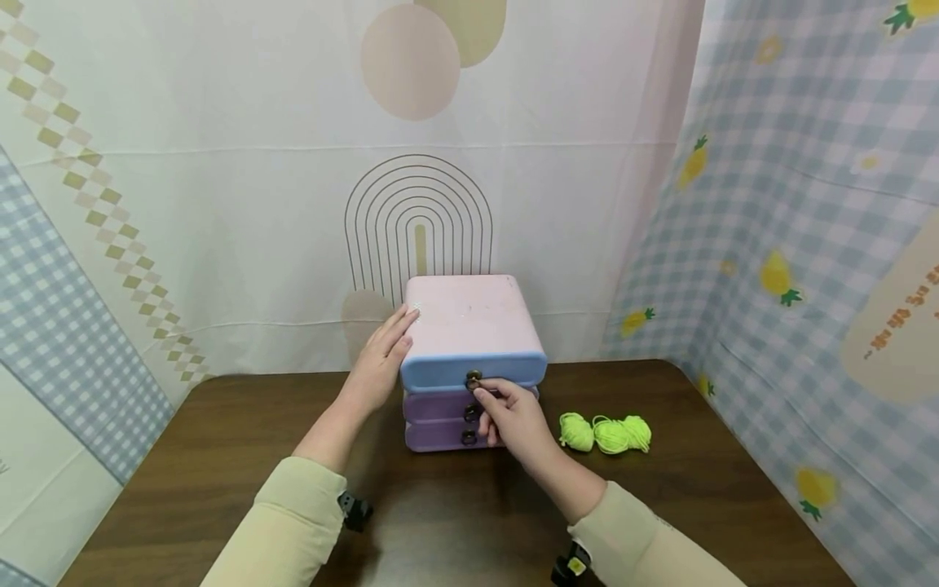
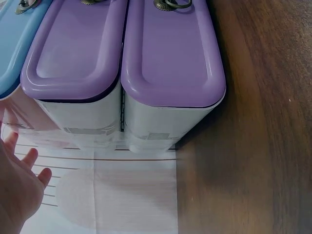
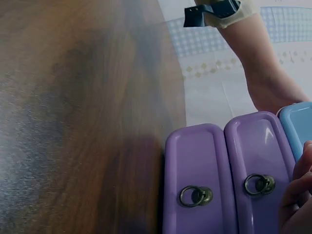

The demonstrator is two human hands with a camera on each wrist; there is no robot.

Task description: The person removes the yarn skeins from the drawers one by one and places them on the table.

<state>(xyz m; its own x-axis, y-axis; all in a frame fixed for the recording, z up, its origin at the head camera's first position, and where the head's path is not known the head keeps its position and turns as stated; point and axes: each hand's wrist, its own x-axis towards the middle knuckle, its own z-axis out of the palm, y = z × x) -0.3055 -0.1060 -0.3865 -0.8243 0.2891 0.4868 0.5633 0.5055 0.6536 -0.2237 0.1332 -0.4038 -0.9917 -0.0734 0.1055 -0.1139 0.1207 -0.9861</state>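
Pale sleeves (image 1: 289, 514) lie nearest my head camera, above the wooden counter (image 1: 455, 530). On it I have the drawer unit (image 1: 469, 318), its blue front (image 1: 433, 373) over two purple fronts (image 1: 433, 436), facing me, likely for easy reach. Left grip (image 1: 377, 365), fingers spread, rests along its upper left edge, presumably steadying it. Right grip (image 1: 516, 420) pinches, thumb against forefinger. Green yarn (image 1: 622, 435) lies just right of the unit. Smallest, the ring pull (image 1: 473, 378) on the blue front sits in that pinch.

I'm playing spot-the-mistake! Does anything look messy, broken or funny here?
Only the drawer box: dark specks by the back right corner of its pink top look odd against the plain colour. I can't tell if they're scuffs or dirt. Nothing looks spilled.
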